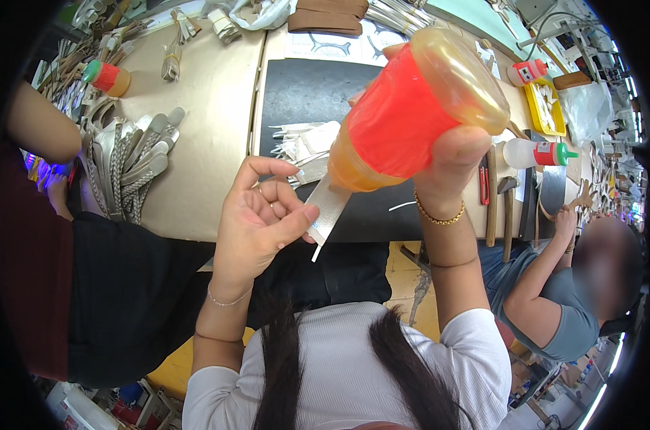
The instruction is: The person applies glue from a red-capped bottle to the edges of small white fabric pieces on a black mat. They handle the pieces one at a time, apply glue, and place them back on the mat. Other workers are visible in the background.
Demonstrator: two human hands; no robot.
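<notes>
My right hand [450,161] is wrapped round a squeeze bottle [404,107] with a red label and amber liquid inside. The bottle is tipped, its narrow end pointing down and left. Pinched between the thumb and fingers of my left hand [252,222] is a pale, flat strip [328,209] with a thin white tail at its lower end. The bottle's lower end meets or overlaps the strip's upper part; whether they touch, I cannot tell. Behind them a pile of short white strips [307,140] lies on a black mat [296,89].
To the right lie a red cutter [483,188], a hammer [508,215], a white bottle with a green cap [536,153] and a yellow tray [543,107]. Braided straps [135,161] and another bottle [108,77] are at left. A person [547,308] sits at right, another [38,272] at left.
</notes>
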